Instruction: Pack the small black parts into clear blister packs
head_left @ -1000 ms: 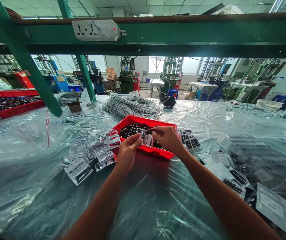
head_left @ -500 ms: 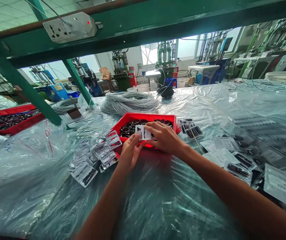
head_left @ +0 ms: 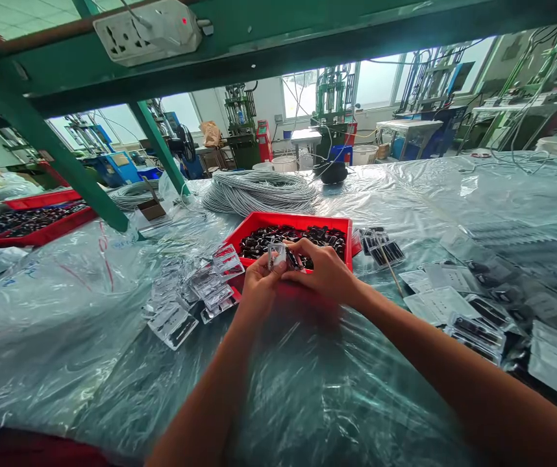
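My left hand [head_left: 261, 279] pinches a small clear plastic packet [head_left: 276, 255] over the front of a red tray [head_left: 302, 220]. Close against it, my right hand [head_left: 324, 269] is curled with thumb and fingers toward the packet's right side. Small dark pieces show between those fingers; whether they are gripped or lie in the tray behind, I cannot tell. Many small black parts [head_left: 324, 239] fill the tray. Left of it lies a pile of clear packets with dark contents [head_left: 210, 285]; one packet [head_left: 227, 261] rests by the tray's left rim.
More packets [head_left: 378, 246] and a thin stick [head_left: 393, 272] lie right of the tray, with flat packets [head_left: 441, 305] nearer. A grey cable coil [head_left: 259, 193] sits behind. Clear sheeting [head_left: 298, 389] covers the table. A green beam [head_left: 278, 39] crosses overhead, carrying a power strip [head_left: 147, 32].
The packet has turned in my left hand and its printed white face no longer shows. My right hand's fingers have shifted from over the packet to its right side. The view has shifted slightly.
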A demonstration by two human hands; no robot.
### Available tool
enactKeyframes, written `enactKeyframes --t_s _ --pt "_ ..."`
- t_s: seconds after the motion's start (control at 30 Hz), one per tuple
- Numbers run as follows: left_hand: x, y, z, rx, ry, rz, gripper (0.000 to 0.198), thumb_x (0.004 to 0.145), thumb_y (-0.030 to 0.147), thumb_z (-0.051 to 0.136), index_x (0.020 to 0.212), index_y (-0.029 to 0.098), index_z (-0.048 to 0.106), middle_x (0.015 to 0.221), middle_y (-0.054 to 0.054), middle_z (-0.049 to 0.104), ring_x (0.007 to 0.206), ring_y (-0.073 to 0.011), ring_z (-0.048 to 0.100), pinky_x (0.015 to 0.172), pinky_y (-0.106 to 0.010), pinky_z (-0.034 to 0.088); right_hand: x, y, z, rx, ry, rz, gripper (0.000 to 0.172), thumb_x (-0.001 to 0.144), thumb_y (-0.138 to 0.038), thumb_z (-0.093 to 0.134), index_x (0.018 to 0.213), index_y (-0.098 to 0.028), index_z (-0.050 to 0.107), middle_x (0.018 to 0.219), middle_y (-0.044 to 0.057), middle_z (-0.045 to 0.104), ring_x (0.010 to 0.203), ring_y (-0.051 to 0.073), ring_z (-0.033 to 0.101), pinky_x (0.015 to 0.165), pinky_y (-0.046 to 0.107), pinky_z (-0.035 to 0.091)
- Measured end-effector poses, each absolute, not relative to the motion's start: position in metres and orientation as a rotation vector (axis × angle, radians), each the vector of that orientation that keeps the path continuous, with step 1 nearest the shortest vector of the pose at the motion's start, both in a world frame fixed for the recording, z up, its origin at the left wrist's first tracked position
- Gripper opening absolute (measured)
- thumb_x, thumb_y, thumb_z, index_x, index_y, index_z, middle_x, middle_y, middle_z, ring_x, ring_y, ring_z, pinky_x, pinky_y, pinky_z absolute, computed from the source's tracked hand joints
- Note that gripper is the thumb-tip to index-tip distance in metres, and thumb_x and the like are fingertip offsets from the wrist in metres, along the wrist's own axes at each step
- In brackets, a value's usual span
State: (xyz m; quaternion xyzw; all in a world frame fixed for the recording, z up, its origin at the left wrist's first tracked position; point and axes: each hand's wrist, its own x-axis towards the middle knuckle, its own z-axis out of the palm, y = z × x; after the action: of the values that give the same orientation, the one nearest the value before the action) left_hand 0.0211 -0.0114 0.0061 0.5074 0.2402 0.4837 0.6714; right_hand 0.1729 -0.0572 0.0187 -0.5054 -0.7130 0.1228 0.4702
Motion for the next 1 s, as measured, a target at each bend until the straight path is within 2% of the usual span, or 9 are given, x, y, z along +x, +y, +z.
enactKeyframes --t_s 0.13,0.23,0.3,0.37,0.47,0.53,0.73,0.9,1.0 --pt "0.020 -0.011 0.009 1.256 0.643 1.107 0.038 0.063 0.042 0.086 0.088 0.017 0.074 0.079 -0.002 0.070 0.077 -0.0161 0.063 0.073 -0.026 0.047 0.183 -0.054 0.024 -1.235 -1.760 0.348 0.029 0.084 -0.031 0.071 0.109 -0.018 0.066 0.114 0.009 0.074 0.102 0.024 0.071 0.092 0.037 0.054" --pt "0.020 -0.009 0.007 1.307 0.741 1.111 0.036 0.066 0.041 0.084 0.090 0.016 0.074 0.076 -0.002 0.070 0.074 -0.0164 0.063 0.073 -0.026 0.046 0.189 -0.046 0.028 -1.298 -1.757 0.334 0.020 0.089 -0.029 0.062 0.103 -0.017 0.070 0.097 0.006 0.077 0.089 0.021 0.072 0.086 0.033 0.054" --pt "0.019 -0.006 0.004 1.278 0.786 1.150 0.032 0.066 0.039 0.085 0.084 0.015 0.073 0.073 -0.002 0.069 0.071 -0.0159 0.062 0.071 -0.026 0.046 0.193 -0.040 0.030 -1.406 -1.641 0.285 0.022 0.093 -0.027 0.055 0.104 -0.016 0.071 0.090 0.006 0.076 0.085 0.020 0.072 0.084 0.033 0.055" --pt "0.019 -0.002 0.002 1.178 0.761 1.199 0.029 0.066 0.037 0.085 0.082 0.016 0.072 0.076 -0.002 0.070 0.073 -0.0161 0.063 0.071 -0.026 0.047 0.196 -0.037 0.031 -1.503 -1.516 0.176 0.028 0.092 -0.025 0.054 0.114 -0.016 0.068 0.102 0.010 0.074 0.097 0.024 0.070 0.091 0.039 0.053" --pt "0.019 0.004 0.002 0.988 0.685 1.227 0.025 0.068 0.032 0.083 0.084 0.017 0.070 0.085 -0.003 0.071 0.083 -0.0178 0.066 0.074 -0.027 0.049 0.198 -0.039 0.031 -1.438 -1.624 0.040 0.048 0.086 -0.029 0.066 0.132 -0.017 0.058 0.132 0.015 0.061 0.122 0.030 0.059 0.104 0.046 0.047" --pt "0.018 0.005 0.004 0.908 0.658 1.194 0.023 0.070 0.028 0.082 0.084 0.016 0.069 0.087 -0.004 0.072 0.088 -0.0183 0.067 0.076 -0.027 0.050 0.196 -0.045 0.029 -1.295 -1.840 0.038 0.058 0.083 -0.035 0.071 0.136 -0.018 0.054 0.137 0.015 0.057 0.126 0.030 0.056 0.105 0.046 0.047" --pt "0.020 -0.005 0.008 0.894 0.519 1.083 0.031 0.065 0.031 0.087 0.084 0.014 0.068 0.089 -0.005 0.073 0.090 -0.0190 0.069 0.083 -0.031 0.054 0.184 -0.056 0.025 -1.260 -1.919 -0.084 0.049 0.087 -0.028 0.069 0.132 -0.016 0.054 0.130 0.015 0.062 0.118 0.028 0.062 0.099 0.043 0.052" --pt "0.028 -0.011 0.001 0.954 0.470 1.149 0.028 0.066 0.026 0.085 0.088 0.014 0.072 0.095 -0.007 0.075 0.106 -0.0244 0.067 0.095 -0.035 0.051 0.175 -0.058 0.025 -1.291 -1.913 -0.210 0.045 0.085 -0.022 0.071 0.127 -0.019 0.056 0.138 0.015 0.060 0.127 0.031 0.057 0.104 0.049 0.048" --pt "0.027 -0.009 0.001 0.927 0.497 1.203 0.028 0.063 0.023 0.086 0.086 0.016 0.073 0.092 -0.005 0.075 0.105 -0.0224 0.067 0.097 -0.033 0.048 0.167 -0.060 0.019 -1.240 -1.880 -0.144 0.047 0.085 -0.025 0.071 0.128 -0.016 0.053 0.143 0.018 0.054 0.130 0.032 0.055 0.106 0.048 0.047"
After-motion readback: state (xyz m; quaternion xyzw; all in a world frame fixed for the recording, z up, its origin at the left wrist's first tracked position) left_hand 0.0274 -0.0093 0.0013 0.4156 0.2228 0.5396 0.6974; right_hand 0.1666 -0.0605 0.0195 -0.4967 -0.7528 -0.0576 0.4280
